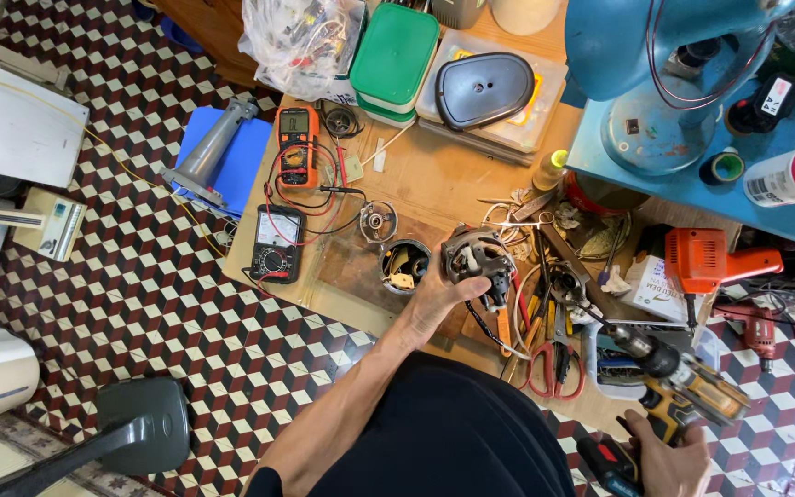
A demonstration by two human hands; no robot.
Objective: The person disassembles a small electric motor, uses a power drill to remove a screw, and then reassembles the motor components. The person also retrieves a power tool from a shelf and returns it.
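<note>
Over the cluttered workbench [434, 184], the left hand [434, 299] grips a fan motor [476, 258]; the right hand [669, 460] clasps a cordless drill [683, 377].

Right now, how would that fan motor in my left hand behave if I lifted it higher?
The fan motor is probably heavy for its size: metal housing. Its dangling wires would likely trail and snag. The left hand grips only one side, so it may tilt.

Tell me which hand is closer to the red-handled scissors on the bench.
Right. The right hand, gripping the cordless drill, sits just right of the red-handled scissors; the left hand holds the fan motor up-left of them.
</note>
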